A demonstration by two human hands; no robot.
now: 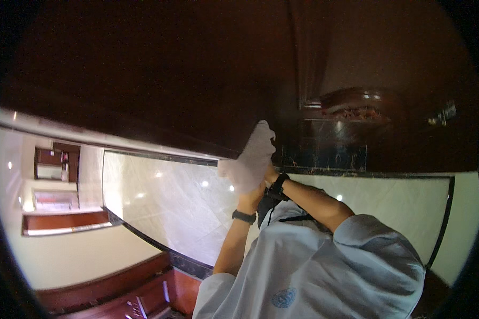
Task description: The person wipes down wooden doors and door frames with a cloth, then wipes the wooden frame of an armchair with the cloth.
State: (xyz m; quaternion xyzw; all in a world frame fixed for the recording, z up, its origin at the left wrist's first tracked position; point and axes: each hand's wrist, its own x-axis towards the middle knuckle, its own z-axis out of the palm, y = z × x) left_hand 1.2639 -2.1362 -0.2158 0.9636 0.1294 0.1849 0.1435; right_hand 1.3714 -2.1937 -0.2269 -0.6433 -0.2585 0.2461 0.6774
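A pale grey cloth (pixel 252 159) is bunched in front of my body, beside the lower edge of a dark wooden door (pixel 191 99). My left hand (pixel 252 199) comes up to it from below, with most of its fingers covered by the fabric. Close against the cloth's right side, my right hand (pixel 270 174) grips it, its fingertips hidden. Both wrists wear black bands. The cloth's upper end narrows to a tip over the dark wood, and blur keeps its folds unclear.
Polished pale floor tiles (pixel 171 195) with dark borders lie below. To the right is a carved wooden panel (pixel 355 107) and a metal door handle (pixel 443 115). Reddish-brown wooden furniture or a door (pixel 119 291) stands at lower left. A lit room opens at far left.
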